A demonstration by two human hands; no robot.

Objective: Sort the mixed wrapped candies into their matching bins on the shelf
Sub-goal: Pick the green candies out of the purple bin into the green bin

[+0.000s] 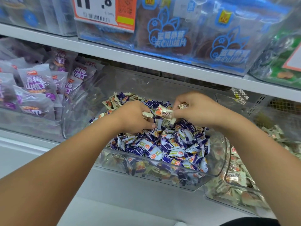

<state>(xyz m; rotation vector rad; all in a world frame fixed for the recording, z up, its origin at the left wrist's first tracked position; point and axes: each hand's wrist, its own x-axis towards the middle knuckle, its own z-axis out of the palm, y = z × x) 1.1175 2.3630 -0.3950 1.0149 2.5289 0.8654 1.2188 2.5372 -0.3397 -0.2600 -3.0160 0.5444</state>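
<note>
Both hands deep in the clear middle bin (162,175). Right hand (197,110) grip clamped on a cream-and-orange candy (162,111), pinched at thumb and fingertips. Left hand (133,118) just beside that grip, fingers curled round another cream candy (147,115). Beneath both grips, the purple-and-white candy heap (162,144). Right of the grips, a bin of cream candies (236,176).

Both bare forearms reach up from the frame's lower corners, meeting at centre. The left hand (136,117) curls knuckles-up, fingers pinching; the right hand (193,110) likewise pinches with curled fingers.
</note>
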